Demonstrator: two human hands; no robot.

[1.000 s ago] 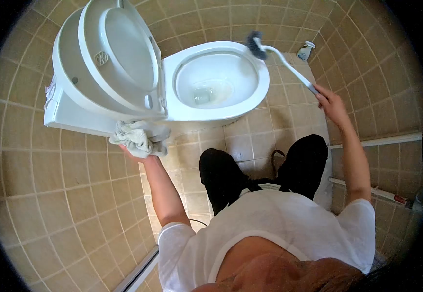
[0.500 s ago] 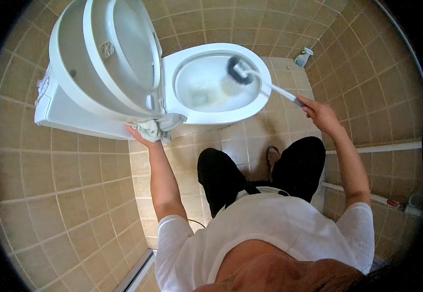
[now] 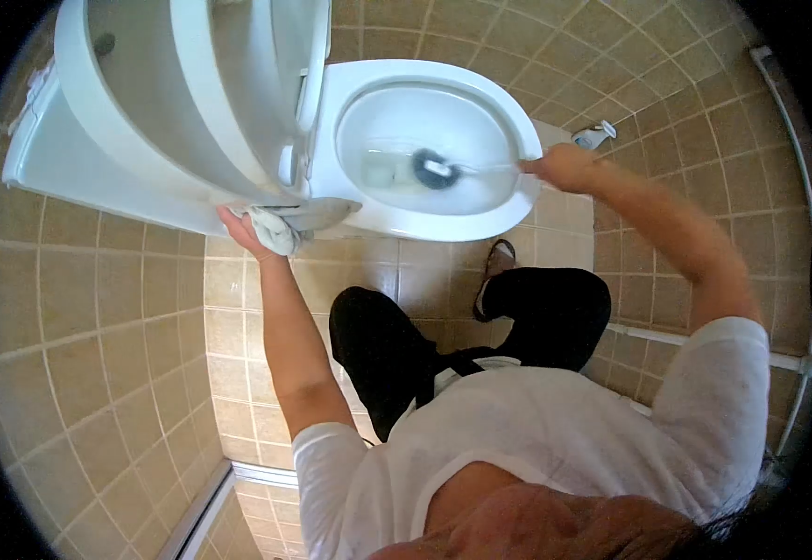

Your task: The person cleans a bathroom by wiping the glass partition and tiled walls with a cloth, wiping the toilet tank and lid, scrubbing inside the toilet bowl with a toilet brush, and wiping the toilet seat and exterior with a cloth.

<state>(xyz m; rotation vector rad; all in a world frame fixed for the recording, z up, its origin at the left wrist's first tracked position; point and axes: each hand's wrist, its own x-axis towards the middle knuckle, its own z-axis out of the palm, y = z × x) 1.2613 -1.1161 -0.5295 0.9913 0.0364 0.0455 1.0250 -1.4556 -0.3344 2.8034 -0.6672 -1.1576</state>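
Note:
My right hand (image 3: 560, 168) is closed round the handle end of a white toilet brush, over the front rim of the toilet bowl (image 3: 331, 159). The dark brush head (image 3: 436, 170) is down inside the bowl, near the water, and the handle is smeared by motion. My left hand (image 3: 245, 233) holds a crumpled pale cloth (image 3: 275, 231) against the lower edge of the raised toilet seat (image 3: 214, 112). Part of the cloth spreads towards the bowl's near rim.
A spray bottle (image 3: 594, 135) stands in the far right corner. The toilet tank (image 3: 79, 168) is at the left. Tiled walls (image 3: 98, 289) rise on both sides, with white pipes (image 3: 653, 338) along the right wall. My legs are below the bowl.
The brush head has gone from above the bowl's front rim down into the bowl. My right hand has moved left to the rim. My left hand has brought the cloth against the seat.

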